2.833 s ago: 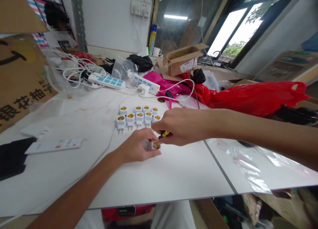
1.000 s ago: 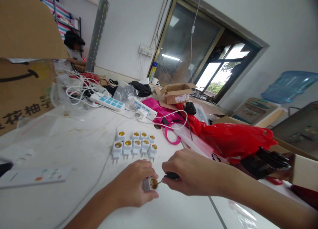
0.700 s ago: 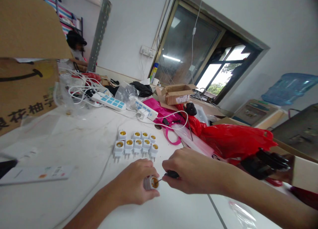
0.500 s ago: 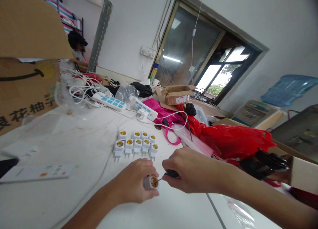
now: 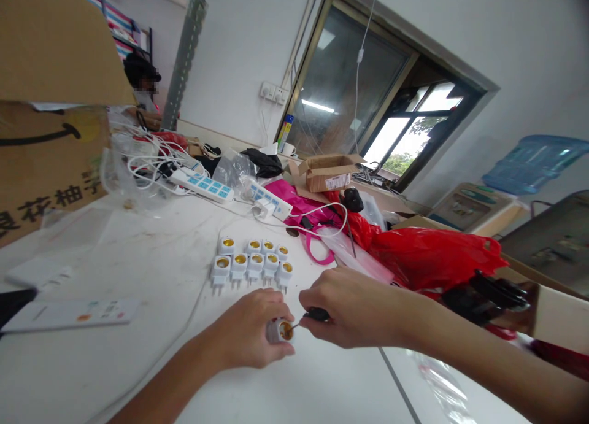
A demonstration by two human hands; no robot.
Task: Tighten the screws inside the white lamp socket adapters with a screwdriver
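My left hand [image 5: 252, 331] is closed around a white lamp socket adapter [image 5: 275, 332], its brass-lined opening turned to the right. Gripped in my right hand [image 5: 332, 308] is a screwdriver [image 5: 317, 314] with a black handle; its thin shaft reaches into the socket's opening, where the tip is hard to make out. Just beyond my hands, two rows of similar plug-in lamp sockets [image 5: 255, 265] stand on the white table [image 5: 184, 270], openings up, with prongs showing on the nearer row.
Power strips [image 5: 202, 186] and tangled white cables lie at the back. A large cardboard box [image 5: 50, 166] borders the left. A pink bag [image 5: 294, 204], a small open carton [image 5: 329, 173] and red plastic bags [image 5: 437, 258] fill the right side. A person [image 5: 142, 86] is at back left.
The view has shifted slightly, so my hands appear a little higher. Both hands keep their grips, and the screwdriver is still in the socket opening.
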